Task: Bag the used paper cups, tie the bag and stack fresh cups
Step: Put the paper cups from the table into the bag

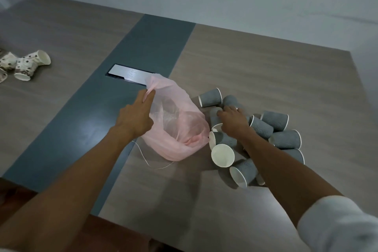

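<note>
Left hand (134, 117) fingers pinch the rim of the pink bag (180, 127) lying on the worktop (255, 67); right hand (233, 120) fingers curl round a grey cup (214, 114) just beside it

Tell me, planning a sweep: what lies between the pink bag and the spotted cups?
Head view: only bare table between the bag and spotted cups.

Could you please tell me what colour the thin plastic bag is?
The thin plastic bag is translucent pale pink, seen in the head view.
</note>
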